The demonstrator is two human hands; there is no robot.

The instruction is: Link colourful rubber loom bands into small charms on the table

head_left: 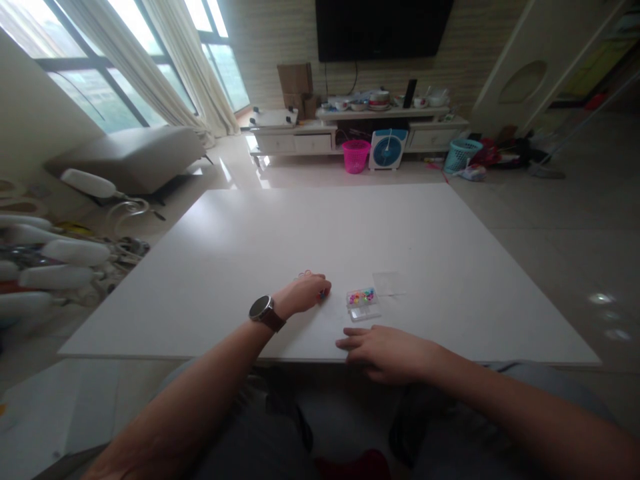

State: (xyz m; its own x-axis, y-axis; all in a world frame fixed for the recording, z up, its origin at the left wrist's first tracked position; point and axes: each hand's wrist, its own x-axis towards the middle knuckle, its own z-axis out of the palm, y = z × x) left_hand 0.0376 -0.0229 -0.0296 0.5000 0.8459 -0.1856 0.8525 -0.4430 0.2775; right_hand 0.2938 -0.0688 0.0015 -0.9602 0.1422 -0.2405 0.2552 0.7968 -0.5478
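On the white table (320, 233) lies a small clear box (363, 305) with colourful small pieces in one part; its front part looks bare. A clear flat lid (389, 284) rests just behind and right of it. My left hand (305, 294), with a watch (261, 309) on the wrist, is left of the box, fingers curled over small coloured items that are too small to make out. Thin pinkish rings show just behind that hand. My right hand (377, 350) rests at the front table edge, fingers spread, nearest to the box's front side, holding nothing.
Beyond the table stand a pink basket (356, 156), a blue fan (388, 150), a teal basket (463, 156) and a low cabinet (313, 143) with dishes. White padded chairs (75, 252) are at the left, near a grey bench (135, 157).
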